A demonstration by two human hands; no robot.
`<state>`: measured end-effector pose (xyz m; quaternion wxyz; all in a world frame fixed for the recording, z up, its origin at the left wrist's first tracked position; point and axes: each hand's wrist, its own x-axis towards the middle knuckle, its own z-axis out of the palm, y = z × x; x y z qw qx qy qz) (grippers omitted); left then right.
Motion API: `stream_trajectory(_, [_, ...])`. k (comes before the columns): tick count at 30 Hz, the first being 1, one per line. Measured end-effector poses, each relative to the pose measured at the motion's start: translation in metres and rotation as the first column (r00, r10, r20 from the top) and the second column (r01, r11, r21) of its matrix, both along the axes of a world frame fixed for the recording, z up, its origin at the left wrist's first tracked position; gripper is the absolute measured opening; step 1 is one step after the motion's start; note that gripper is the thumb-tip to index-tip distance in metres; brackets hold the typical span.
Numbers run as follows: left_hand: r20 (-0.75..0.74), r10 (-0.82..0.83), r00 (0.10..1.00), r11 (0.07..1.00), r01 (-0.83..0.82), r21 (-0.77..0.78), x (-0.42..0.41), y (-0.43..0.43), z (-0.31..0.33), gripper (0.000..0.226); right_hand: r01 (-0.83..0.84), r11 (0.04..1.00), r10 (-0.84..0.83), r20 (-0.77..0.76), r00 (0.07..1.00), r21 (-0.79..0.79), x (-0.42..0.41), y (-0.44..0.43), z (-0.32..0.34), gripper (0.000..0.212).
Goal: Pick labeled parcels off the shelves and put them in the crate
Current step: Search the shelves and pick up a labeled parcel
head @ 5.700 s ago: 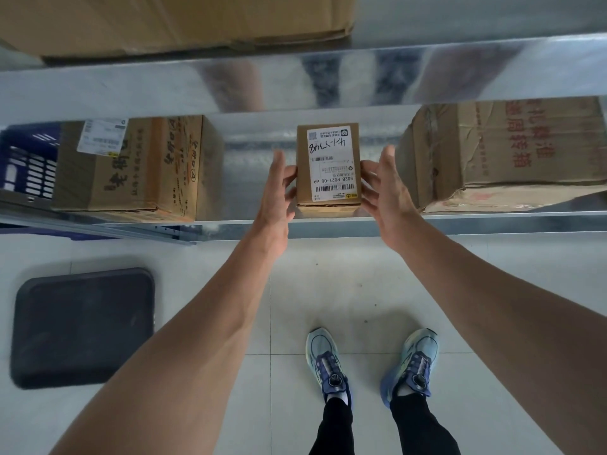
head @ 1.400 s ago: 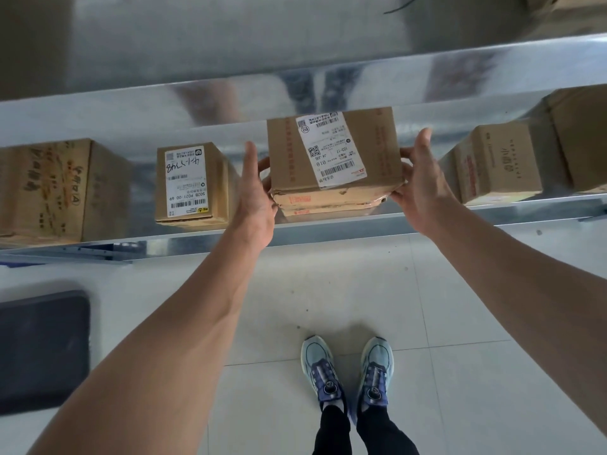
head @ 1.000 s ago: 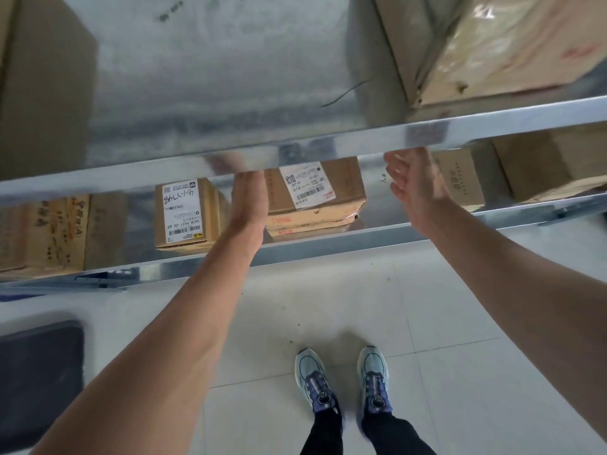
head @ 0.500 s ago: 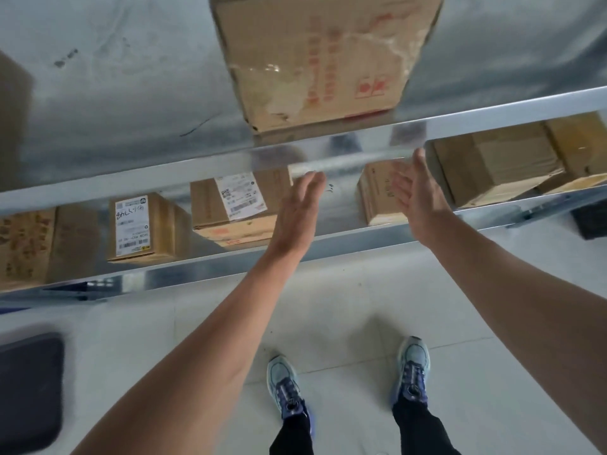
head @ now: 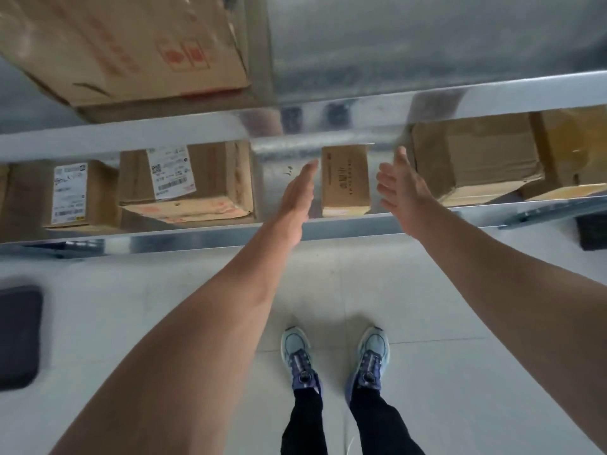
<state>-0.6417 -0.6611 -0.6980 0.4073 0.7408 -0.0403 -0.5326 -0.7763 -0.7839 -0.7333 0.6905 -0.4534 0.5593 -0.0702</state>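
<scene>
Between my two hands sat a small narrow carton (head: 345, 180) on the lower shelf (head: 328, 226), and that carton is my landmark. My left hand (head: 297, 200) was flat and open just left of it, fingers (head: 307, 174) straight, holding nothing, not touching the cardboard as far as I could see. My right hand (head: 399, 192) was spread open just right of it, also empty, with a gap showing between palm and box. The carton's visible face had printed text but no white sticker that I could make out, so I could not tell if it counted as a labeled parcel.

Left of the carton, well apart, a wider box with a white barcode label (head: 184, 182) stood on the same shelf. Farther left again was a small box with a handwritten label (head: 70, 193). Right of the carton sat two plain brown boxes (head: 476, 159), no labels visible. Above it, on the upper shelf, a large carton with red print (head: 131, 47) stuck out.

No crate was clearly in view; a dark object (head: 18, 336) lay on the floor, lower left of the carton, too cut off to name. Judged progress: nothing in hand, both labeled boxes on the shelf, so picking and loading were left. Likely next step was checking or gripping the narrow carton.
</scene>
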Motion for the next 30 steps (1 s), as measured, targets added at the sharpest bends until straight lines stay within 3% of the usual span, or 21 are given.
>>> stream_trajectory(3, [0.006,-0.009,1.000,1.000,0.009,0.014,-0.001,-0.014,-0.005,0.069,-0.041,0.999,0.042,-0.019,0.999,0.033,0.010,-0.005,-0.006,0.079])
stream_trajectory(6, [0.005,-0.024,1.000,0.999,0.024,0.031,0.000,-0.028,-0.011,0.046,-0.069,0.997,0.071,-0.070,0.995,0.034,0.019,-0.010,-0.012,0.079])
stream_trajectory(12, [-0.023,-0.006,1.000,0.999,0.007,0.049,0.004,-0.036,-0.015,0.051,-0.064,0.998,0.067,-0.159,0.985,0.022,0.028,-0.016,-0.016,0.077])
stream_trajectory(17, [-0.090,0.044,0.995,0.997,-0.050,-0.063,0.013,-0.027,-0.018,0.065,-0.052,0.998,0.050,-0.059,0.997,-0.027,0.030,-0.016,-0.010,0.079])
stream_trajectory(23, [-0.069,0.095,0.993,0.980,-0.105,-0.169,0.021,-0.028,-0.019,0.050,0.097,0.993,-0.095,0.037,0.995,-0.071,0.027,-0.018,-0.001,0.067])
stream_trajectory(30, [-0.086,0.129,0.988,0.977,-0.141,-0.161,0.021,-0.031,-0.033,0.047,0.029,1.000,-0.029,0.019,0.999,0.005,0.021,-0.009,-0.001,0.078])
